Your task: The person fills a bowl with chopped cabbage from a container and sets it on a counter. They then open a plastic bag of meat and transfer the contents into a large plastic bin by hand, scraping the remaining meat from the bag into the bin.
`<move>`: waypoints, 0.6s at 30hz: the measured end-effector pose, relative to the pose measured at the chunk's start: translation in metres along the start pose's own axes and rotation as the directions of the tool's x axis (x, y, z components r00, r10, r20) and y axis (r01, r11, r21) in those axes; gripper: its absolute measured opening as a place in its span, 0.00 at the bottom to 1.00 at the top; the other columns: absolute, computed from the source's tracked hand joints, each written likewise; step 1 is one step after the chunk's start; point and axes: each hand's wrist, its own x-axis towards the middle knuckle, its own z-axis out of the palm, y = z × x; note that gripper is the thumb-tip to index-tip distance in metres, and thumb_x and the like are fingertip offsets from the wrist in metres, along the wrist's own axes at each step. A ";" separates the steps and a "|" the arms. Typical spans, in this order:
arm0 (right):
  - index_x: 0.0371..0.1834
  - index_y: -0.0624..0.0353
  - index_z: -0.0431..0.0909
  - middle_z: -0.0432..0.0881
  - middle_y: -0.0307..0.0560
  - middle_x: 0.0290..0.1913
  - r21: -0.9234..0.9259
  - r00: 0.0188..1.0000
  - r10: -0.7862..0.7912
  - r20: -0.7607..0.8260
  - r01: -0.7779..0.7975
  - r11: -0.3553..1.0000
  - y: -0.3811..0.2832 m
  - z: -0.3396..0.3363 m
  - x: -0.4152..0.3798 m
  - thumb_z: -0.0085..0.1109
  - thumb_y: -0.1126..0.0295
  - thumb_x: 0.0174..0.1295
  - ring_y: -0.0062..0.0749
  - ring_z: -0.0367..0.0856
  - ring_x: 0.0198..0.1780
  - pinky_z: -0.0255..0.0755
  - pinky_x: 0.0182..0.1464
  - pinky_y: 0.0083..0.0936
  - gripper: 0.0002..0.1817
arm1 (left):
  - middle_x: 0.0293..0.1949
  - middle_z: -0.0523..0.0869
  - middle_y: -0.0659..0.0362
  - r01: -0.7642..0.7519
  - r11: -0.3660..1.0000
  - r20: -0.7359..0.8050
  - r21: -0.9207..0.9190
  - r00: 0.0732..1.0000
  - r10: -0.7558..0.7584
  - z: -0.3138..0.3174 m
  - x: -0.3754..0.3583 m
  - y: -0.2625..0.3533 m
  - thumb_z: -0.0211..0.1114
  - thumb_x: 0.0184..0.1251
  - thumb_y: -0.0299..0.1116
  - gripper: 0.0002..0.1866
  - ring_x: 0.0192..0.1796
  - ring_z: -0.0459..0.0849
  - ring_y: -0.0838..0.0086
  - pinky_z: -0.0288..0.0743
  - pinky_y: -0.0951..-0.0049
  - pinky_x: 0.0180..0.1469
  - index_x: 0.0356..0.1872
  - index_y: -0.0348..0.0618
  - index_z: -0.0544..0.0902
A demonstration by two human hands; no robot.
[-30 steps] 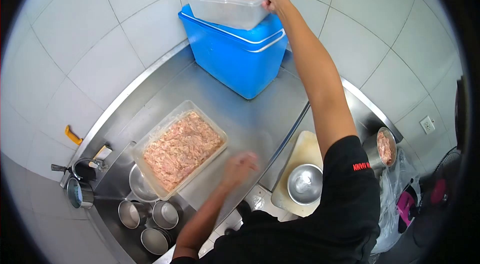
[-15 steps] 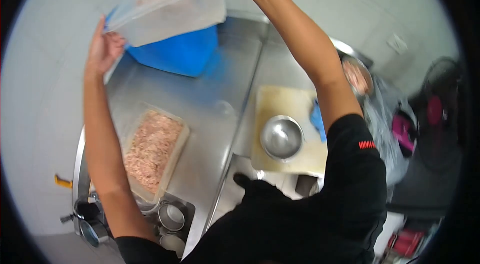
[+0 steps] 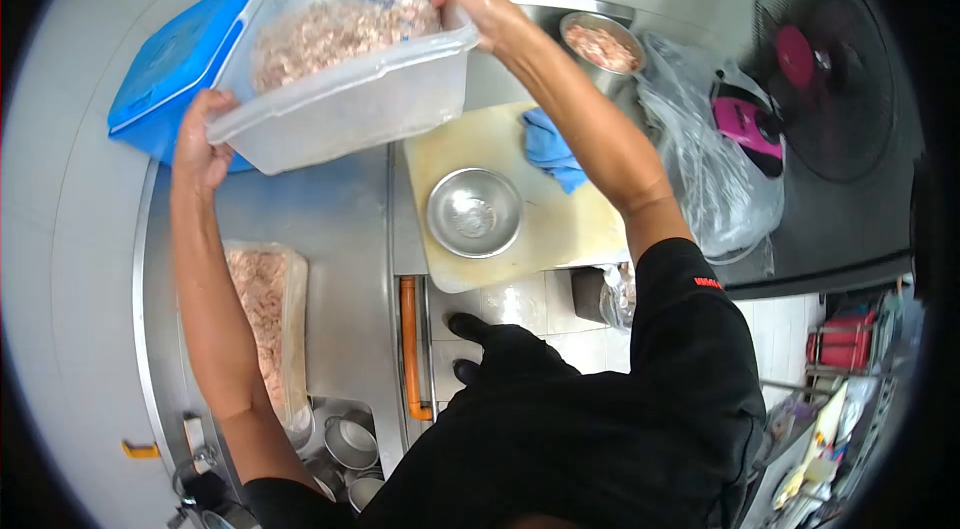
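Both my hands hold up a translucent plastic tub [image 3: 350,114] by its two ends. A clear bag of chopped raw meat [image 3: 345,34] lies in the tub, its top gathered. My left hand [image 3: 203,141] grips the left rim, fingers curled over it. At the other end, my right hand [image 3: 480,11] is closed round the right rim. The tub is in the air, slightly tilted. Just behind its left side stands a blue cooler box [image 3: 185,59] with its lid down. A steel bowl [image 3: 475,213] sits on the cutting board [image 3: 560,229], below and right of the tub.
A second tub of chopped meat [image 3: 262,304] stands on the steel counter [image 3: 345,279], partly behind my left arm. A blue cloth [image 3: 550,151] lies on the board. Beyond are a pot of meat [image 3: 600,44], a plastic bag [image 3: 700,169] and a fan [image 3: 825,64]. Pots [image 3: 350,439] fill the sink.
The tub has moved right, away from the cooler box, toward the cutting board, still in both hands. My view has turned to the right, bringing the fan and more of the floor into sight.
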 end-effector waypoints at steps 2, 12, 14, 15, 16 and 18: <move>0.19 0.68 0.72 0.70 0.44 0.24 -0.039 0.994 -0.006 -0.106 0.002 0.999 0.014 -0.030 -0.018 0.51 0.79 0.47 0.28 0.71 0.24 0.69 0.21 0.27 0.04 | 0.23 0.75 0.66 0.114 0.993 0.128 -0.038 0.986 -0.108 0.003 0.019 -0.043 0.59 0.53 0.34 0.04 0.24 0.74 0.82 0.69 0.82 0.25 0.24 0.48 0.74; 0.27 0.65 0.68 0.70 0.44 0.24 0.036 0.904 0.093 -0.418 -0.086 0.996 0.106 -0.157 -0.064 0.52 0.76 0.48 0.26 0.68 0.23 0.62 0.19 0.24 0.05 | 0.24 0.73 0.67 0.210 0.978 0.230 0.018 0.951 -0.208 0.070 0.092 -0.194 0.56 0.54 0.31 0.03 0.26 0.73 0.81 0.69 0.78 0.27 0.30 0.45 0.75; 0.26 0.64 0.68 0.70 0.43 0.24 -0.002 0.891 0.088 -0.446 -0.099 0.995 0.111 -0.172 -0.065 0.52 0.76 0.48 0.25 0.67 0.22 0.61 0.19 0.23 0.04 | 0.24 0.73 0.67 0.228 0.973 0.189 0.038 0.954 -0.231 0.090 0.108 -0.201 0.56 0.55 0.30 0.04 0.26 0.73 0.81 0.69 0.79 0.28 0.31 0.44 0.75; 0.26 0.63 0.68 0.69 0.43 0.24 -0.042 0.878 0.071 -0.474 -0.102 0.994 0.111 -0.180 -0.067 0.52 0.77 0.49 0.24 0.66 0.22 0.60 0.19 0.22 0.04 | 0.24 0.73 0.67 0.201 0.975 0.211 0.096 0.953 -0.217 0.094 0.115 -0.207 0.56 0.55 0.31 0.04 0.26 0.72 0.81 0.67 0.78 0.26 0.31 0.45 0.76; 0.27 0.62 0.68 0.70 0.41 0.23 -0.141 0.890 0.035 -0.455 -0.111 0.984 0.120 -0.194 -0.065 0.53 0.75 0.51 0.21 0.64 0.20 0.58 0.18 0.18 0.05 | 0.24 0.74 0.67 0.165 0.974 0.230 0.156 0.953 -0.198 0.096 0.121 -0.214 0.57 0.54 0.32 0.05 0.25 0.72 0.81 0.65 0.78 0.24 0.32 0.46 0.76; 0.27 0.61 0.68 0.69 0.39 0.23 -0.184 0.889 0.047 -0.455 -0.146 0.972 0.122 -0.205 -0.067 0.54 0.72 0.52 0.20 0.64 0.19 0.58 0.18 0.18 0.06 | 0.24 0.74 0.67 0.210 0.947 0.224 0.242 0.938 -0.265 0.095 0.136 -0.232 0.57 0.56 0.32 0.05 0.25 0.72 0.81 0.64 0.79 0.23 0.32 0.46 0.76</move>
